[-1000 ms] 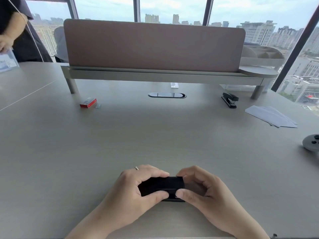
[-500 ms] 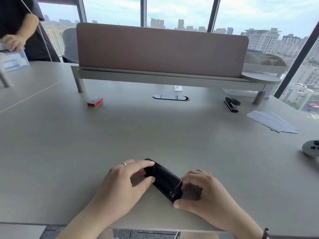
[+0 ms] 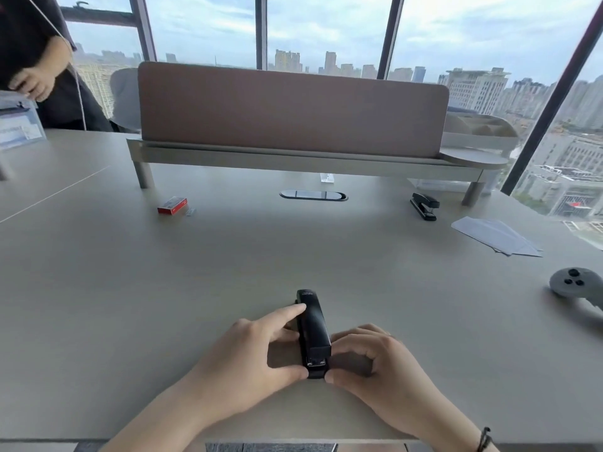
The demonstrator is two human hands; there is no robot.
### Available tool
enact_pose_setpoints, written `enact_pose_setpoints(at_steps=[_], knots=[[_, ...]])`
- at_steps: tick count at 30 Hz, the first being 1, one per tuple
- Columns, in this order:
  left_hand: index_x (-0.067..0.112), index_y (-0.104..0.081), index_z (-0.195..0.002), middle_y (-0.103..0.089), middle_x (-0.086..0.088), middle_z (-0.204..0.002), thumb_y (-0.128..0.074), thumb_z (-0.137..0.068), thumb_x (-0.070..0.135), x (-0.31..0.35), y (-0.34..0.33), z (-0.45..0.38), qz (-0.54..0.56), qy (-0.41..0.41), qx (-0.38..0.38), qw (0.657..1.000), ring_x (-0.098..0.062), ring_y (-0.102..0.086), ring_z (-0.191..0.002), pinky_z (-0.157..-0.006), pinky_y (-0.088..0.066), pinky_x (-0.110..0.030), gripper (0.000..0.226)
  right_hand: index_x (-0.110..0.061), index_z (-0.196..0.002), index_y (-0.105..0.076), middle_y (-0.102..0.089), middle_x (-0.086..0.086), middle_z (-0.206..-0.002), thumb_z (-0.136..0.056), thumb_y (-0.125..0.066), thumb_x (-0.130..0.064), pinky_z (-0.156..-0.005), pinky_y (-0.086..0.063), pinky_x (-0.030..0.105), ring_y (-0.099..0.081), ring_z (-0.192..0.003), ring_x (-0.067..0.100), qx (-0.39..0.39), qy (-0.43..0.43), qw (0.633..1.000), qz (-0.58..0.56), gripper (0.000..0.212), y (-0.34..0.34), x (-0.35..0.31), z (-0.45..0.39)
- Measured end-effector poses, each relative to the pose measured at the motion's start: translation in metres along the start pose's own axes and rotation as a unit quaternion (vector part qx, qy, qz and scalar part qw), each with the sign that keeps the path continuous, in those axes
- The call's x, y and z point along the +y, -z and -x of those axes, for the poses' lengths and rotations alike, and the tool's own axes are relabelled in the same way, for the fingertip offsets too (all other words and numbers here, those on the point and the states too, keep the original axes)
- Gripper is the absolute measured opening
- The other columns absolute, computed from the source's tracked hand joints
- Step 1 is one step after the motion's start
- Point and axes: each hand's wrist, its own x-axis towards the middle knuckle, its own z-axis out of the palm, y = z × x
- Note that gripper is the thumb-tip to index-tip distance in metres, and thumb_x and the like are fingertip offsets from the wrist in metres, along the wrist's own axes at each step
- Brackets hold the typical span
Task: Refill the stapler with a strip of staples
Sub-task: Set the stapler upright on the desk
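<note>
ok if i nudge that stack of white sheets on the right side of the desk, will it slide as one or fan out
The white sheets already lie splayed, edges offset, so a push would probably fan them further rather than move them as one. They look thin and flat on the desk, so likely floppy when lifted. Its smooth surface suggests easy sliding.
</note>
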Motion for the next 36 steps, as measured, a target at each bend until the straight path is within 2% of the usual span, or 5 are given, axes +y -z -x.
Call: enact_pose_setpoints(at_steps=[5,8,14,29,36], knots=[[0.044,-0.028,-0.152,-0.068,0.022,-0.128,-0.077,-0.078,0.039,0.002,-0.006,-0.026,-0.002,-0.014,-0.017,1.000,0.014,-0.053,-0.124,-0.090,-0.031,0.008,0.089,-0.050,-0.097,-0.067,-0.069,-0.024,-0.100,-0.073,-0.074,-0.039,-0.088,-0.044,0.017,-0.055,-0.104,-0.004,0.015,-0.042,0.999,0.012,0.027,0.010,0.012,-0.010],[0.039,-0.054,-0.134,-0.074,0.020,-0.119,-0.070,-0.082,0.032,0.006,-0.013,-0.050,0.005,-0.047,-0.030,0.998,0.013,-0.062,-0.112,-0.095,-0.051,-0.016,0.054,-0.051,-0.090,-0.069,-0.070,-0.019,-0.098,-0.073,-0.075,-0.042,-0.074,-0.042,0.012,-0.060,-0.093,-0.003,0.017,-0.076,0.997,0.021,0.021,0.021,0.025,-0.025],[0.029,-0.070,-0.107,-0.079,0.009,-0.098,-0.067,-0.084,0.022,0.013,-0.028,-0.109,0.001,-0.064,-0.034,0.997,-0.004,-0.070,-0.089,-0.072,-0.052,-0.020,0.024,-0.044,-0.093,-0.073,-0.076,-0.020,-0.090,-0.070,-0.077,-0.036,-0.074,-0.051,0.017,-0.067,-0.082,-0.005,0.030,-0.112,0.993,0.011,0.024,0.043,0.065,-0.061],[0.026,-0.073,-0.119,-0.077,0.008,-0.113,-0.062,-0.091,0.028,0.024,-0.087,-0.285,-0.014,-0.094,-0.021,0.995,-0.015,-0.069,-0.100,-0.084,-0.051,-0.026,0.030,-0.031,-0.092,-0.077,-0.065,-0.013,-0.067,-0.078,-0.076,-0.031,-0.062,-0.040,0.017,-0.056,-0.065,0.005,0.108,-0.148,0.983,0.028,0.013,0.103,0.179,-0.157],[0.023,-0.071,-0.125,-0.076,0.000,-0.120,-0.064,-0.091,0.031,0.027,-0.108,-0.366,-0.022,-0.073,0.002,0.997,-0.021,-0.067,-0.111,-0.088,-0.049,-0.025,0.035,-0.028,-0.104,-0.077,-0.074,-0.003,-0.087,-0.083,-0.074,-0.026,-0.066,-0.041,0.022,-0.065,-0.084,0.017,0.147,-0.178,0.972,0.040,0.021,0.124,0.219,-0.206]])
